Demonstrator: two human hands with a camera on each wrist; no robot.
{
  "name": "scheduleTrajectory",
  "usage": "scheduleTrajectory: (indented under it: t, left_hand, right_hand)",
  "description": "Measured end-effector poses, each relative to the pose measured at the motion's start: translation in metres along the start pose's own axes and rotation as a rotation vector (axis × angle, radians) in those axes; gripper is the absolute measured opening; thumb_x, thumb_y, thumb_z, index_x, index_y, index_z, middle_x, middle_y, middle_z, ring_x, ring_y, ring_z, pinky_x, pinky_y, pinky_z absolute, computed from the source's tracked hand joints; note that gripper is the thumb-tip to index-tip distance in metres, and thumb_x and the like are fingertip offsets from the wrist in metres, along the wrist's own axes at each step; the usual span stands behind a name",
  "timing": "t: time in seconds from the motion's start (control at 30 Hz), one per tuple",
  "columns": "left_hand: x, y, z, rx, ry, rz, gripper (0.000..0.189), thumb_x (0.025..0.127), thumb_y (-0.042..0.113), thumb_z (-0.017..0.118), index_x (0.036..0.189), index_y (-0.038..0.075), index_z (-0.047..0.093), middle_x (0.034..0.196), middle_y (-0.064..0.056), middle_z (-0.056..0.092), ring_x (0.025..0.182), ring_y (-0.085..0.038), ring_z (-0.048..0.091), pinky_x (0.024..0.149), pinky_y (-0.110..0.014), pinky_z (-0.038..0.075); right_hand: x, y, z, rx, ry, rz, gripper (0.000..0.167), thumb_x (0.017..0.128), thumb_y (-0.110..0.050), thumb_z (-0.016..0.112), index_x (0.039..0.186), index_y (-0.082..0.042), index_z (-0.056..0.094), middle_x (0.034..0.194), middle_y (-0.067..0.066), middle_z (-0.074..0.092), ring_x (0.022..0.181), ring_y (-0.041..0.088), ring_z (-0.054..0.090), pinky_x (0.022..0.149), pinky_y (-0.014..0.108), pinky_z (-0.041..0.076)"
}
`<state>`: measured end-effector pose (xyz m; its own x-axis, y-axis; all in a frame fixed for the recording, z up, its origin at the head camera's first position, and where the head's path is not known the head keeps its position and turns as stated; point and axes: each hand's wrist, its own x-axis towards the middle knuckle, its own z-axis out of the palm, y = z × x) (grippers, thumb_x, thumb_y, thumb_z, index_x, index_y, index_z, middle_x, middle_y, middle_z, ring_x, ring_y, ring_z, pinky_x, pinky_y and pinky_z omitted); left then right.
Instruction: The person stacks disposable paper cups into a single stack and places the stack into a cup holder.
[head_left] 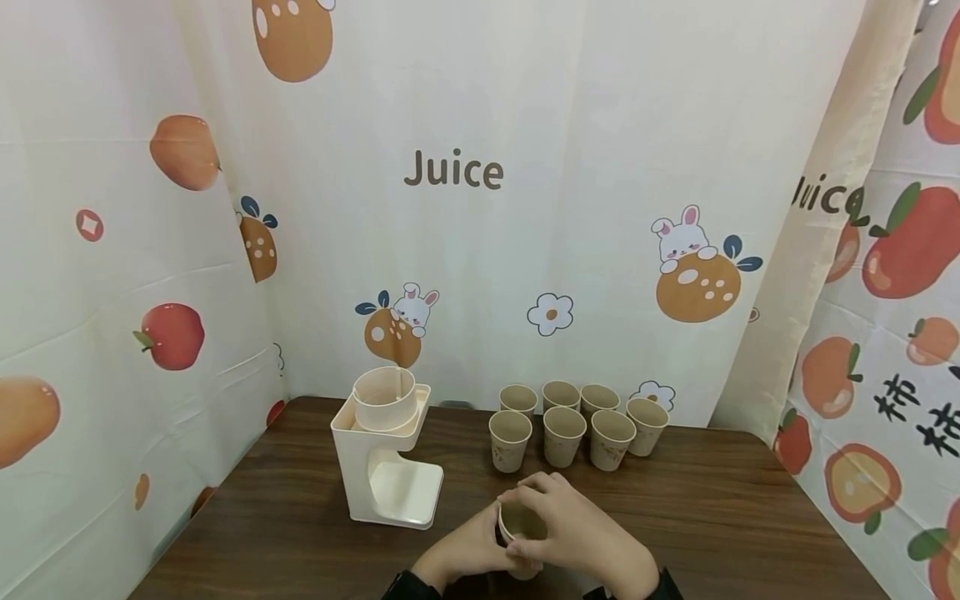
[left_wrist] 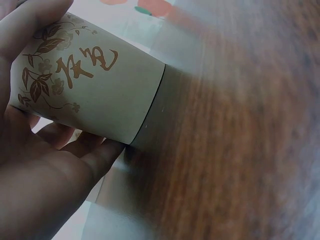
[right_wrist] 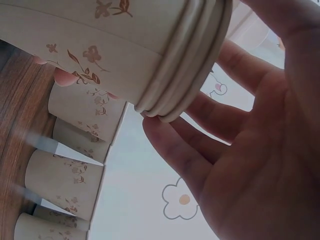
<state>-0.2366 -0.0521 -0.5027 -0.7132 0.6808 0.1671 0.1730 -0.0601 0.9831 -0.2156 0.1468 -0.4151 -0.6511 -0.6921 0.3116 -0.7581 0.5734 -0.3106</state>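
Note:
A nested stack of paper cups [head_left: 522, 523], cream with brown flower print, stands mouth up close to the table's front. My left hand [head_left: 471, 543] grips its body, thumb on one side and fingers on the other in the left wrist view, where brown lettering shows on the lowest cup [left_wrist: 115, 85]. At the mouth, my right hand [head_left: 576, 527] spans the top with thumb and fingers and pinches the rim. Close-set rims [right_wrist: 185, 65] show in the right wrist view, with fingertips right at them. The lower part of the stack is partly hidden behind both hands in the head view.
Several matching single cups [head_left: 564, 435] stand in two rows behind the hands. To the left is a cream stand [head_left: 360, 475] with a round hopper [head_left: 384, 400] on top and a flat base plate [head_left: 408, 492]. Printed curtains [head_left: 480, 250] border the dark wooden table [head_left: 720, 508].

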Motion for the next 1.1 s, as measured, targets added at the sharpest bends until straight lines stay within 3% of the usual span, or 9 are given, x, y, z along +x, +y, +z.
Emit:
scheduleTrajectory:
  t: [0.3,0.53,0.67,0.87,1.1]
  left_hand:
    - [-0.001,-0.002,0.0,-0.015,-0.002,-0.011,0.072,0.084,0.014,0.078,0.146,0.016,0.042,0.129,-0.014,0.061,0.112,-0.023,0.062,0.093,-0.03,0.05]
    - [-0.001,-0.002,0.001,-0.014,-0.019,-0.037,0.068,0.084,0.015,0.078,0.144,0.023,0.046,0.114,-0.004,0.071,0.101,-0.016,0.067,0.09,-0.031,0.052]
    - [-0.001,-0.002,0.001,-0.035,-0.048,-0.032,0.062,0.087,0.015,0.076,0.142,0.023,0.048,0.11,0.0,0.073,0.1,-0.018,0.069,0.09,-0.032,0.052]
    - [0.001,-0.003,0.001,-0.045,-0.047,0.002,0.066,0.087,0.013,0.076,0.144,0.021,0.044,0.122,-0.002,0.068,0.109,-0.021,0.066,0.096,-0.032,0.049]
    - [0.003,-0.004,-0.001,-0.013,-0.018,0.003,0.076,0.087,0.014,0.078,0.149,0.022,0.035,0.133,0.0,0.058,0.119,-0.024,0.059,0.099,-0.032,0.046]
  right_hand:
    - [-0.001,0.002,0.002,0.024,0.008,-0.015,0.047,0.087,-0.046,0.078,0.125,-0.02,0.067,0.12,-0.001,0.059,0.11,0.022,0.054,0.086,0.037,0.051]
    - [-0.002,0.002,0.001,0.098,-0.021,0.018,0.041,0.098,-0.048,0.063,0.127,-0.02,0.067,0.121,-0.002,0.058,0.112,0.021,0.053,0.087,0.038,0.05]
    - [-0.001,0.002,0.0,0.114,-0.034,0.043,0.04,0.101,-0.047,0.057,0.129,-0.019,0.066,0.122,-0.004,0.058,0.113,0.019,0.053,0.089,0.039,0.05]
    - [0.001,0.004,-0.001,0.087,-0.015,0.034,0.035,0.101,-0.042,0.059,0.127,-0.019,0.067,0.121,-0.006,0.06,0.112,0.017,0.054,0.089,0.038,0.05]
    - [0.003,0.013,0.0,-0.018,0.081,-0.002,0.026,0.1,-0.034,0.064,0.121,-0.019,0.069,0.12,-0.008,0.062,0.109,0.016,0.056,0.087,0.038,0.05]
